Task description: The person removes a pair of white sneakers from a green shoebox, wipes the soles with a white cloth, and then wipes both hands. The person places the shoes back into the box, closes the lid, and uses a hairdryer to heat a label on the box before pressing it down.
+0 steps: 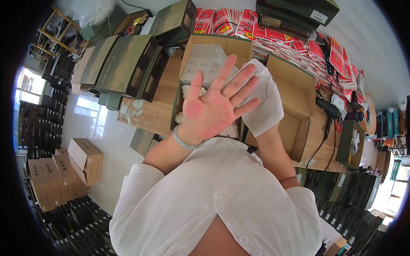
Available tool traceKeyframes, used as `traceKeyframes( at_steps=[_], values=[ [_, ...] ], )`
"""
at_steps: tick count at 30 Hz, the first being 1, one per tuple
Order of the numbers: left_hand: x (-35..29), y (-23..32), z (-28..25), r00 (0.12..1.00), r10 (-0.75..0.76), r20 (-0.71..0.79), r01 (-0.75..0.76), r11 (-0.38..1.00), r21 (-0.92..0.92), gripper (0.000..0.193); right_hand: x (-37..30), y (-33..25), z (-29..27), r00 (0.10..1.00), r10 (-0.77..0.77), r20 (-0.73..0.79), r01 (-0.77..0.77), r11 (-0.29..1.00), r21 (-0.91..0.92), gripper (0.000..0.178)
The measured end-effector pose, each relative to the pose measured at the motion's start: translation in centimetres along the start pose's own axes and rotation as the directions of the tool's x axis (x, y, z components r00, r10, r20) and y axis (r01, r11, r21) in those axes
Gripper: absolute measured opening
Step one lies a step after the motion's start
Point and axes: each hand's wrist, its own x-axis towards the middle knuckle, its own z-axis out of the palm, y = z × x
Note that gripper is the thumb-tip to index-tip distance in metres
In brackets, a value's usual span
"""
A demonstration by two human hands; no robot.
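Observation:
My left hand (210,109) is raised over the bench with its palm up and fingers spread, holding nothing. A pale bangle (181,138) circles its wrist. A white cloth (262,102) covers my right hand down to the wrist, like a loose mitt or bag. The fingers inside it are hidden, and I cannot tell how they are bent. Beneath my left hand stands an open box (239,45) containing pale speckled wrapping paper (205,57) and cream-coloured contents, partly hidden by the hand. To the right, behind the cloth, is another open box (294,81) with a bare cardboard interior.
Dark green boxes (124,64) are stacked on the bench (147,115) at the left. Red printed packets (256,30) lie heaped along the back. A black hair dryer (328,108) with a trailing cord sits at the right. Brown cartons (64,175) stand on the floor at left.

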Motion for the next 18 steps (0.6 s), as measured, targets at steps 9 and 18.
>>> traceKeyframes(
  at_steps=[9, 18],
  values=[
    [-0.1, 0.0, -0.1, 0.996, 0.054, 0.073, -0.06, 0.996, 0.074, 0.069, -1.4, 0.3, 1.6, 0.999, 0.041, 0.029, -0.042, 0.998, 0.047, 0.054],
    [0.0, -0.9, -4.0, 0.975, 0.079, 0.207, -0.061, 0.994, -0.092, 0.059, -0.6, 1.2, 1.2, 1.0, -0.018, 0.01, 0.016, 0.991, 0.132, 0.036]
  ],
)
